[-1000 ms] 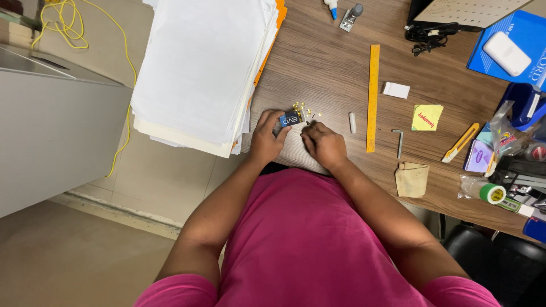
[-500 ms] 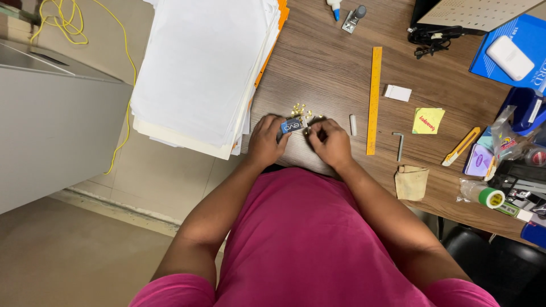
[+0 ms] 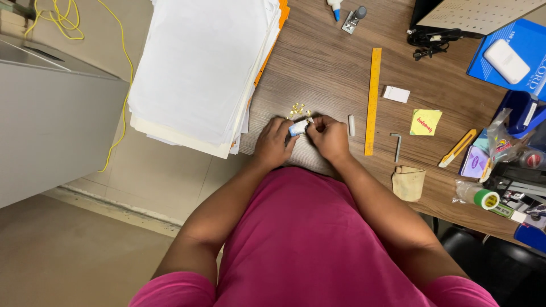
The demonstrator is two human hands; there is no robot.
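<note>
My left hand [image 3: 274, 143] holds a small blue and white box [image 3: 298, 128] at the near edge of the wooden desk [image 3: 324, 68]. My right hand [image 3: 330, 136] is right beside it, with its fingertips pinched at the box's end. Just beyond both hands lies a scatter of several small gold pins [image 3: 299, 108] on the desk.
A tall stack of white paper [image 3: 202, 68] overhangs the desk's left edge. To the right lie a yellow ruler [image 3: 372, 99], a small white stick [image 3: 351, 125], a hex key [image 3: 397, 145], a yellow sticky note [image 3: 425, 121], a yellow box cutter [image 3: 458, 148] and a tape roll [image 3: 486, 199].
Both hands have stayed together at the desk's near edge. The small box has tilted a little in my left hand, and my right fingertips have closed in on its end.
</note>
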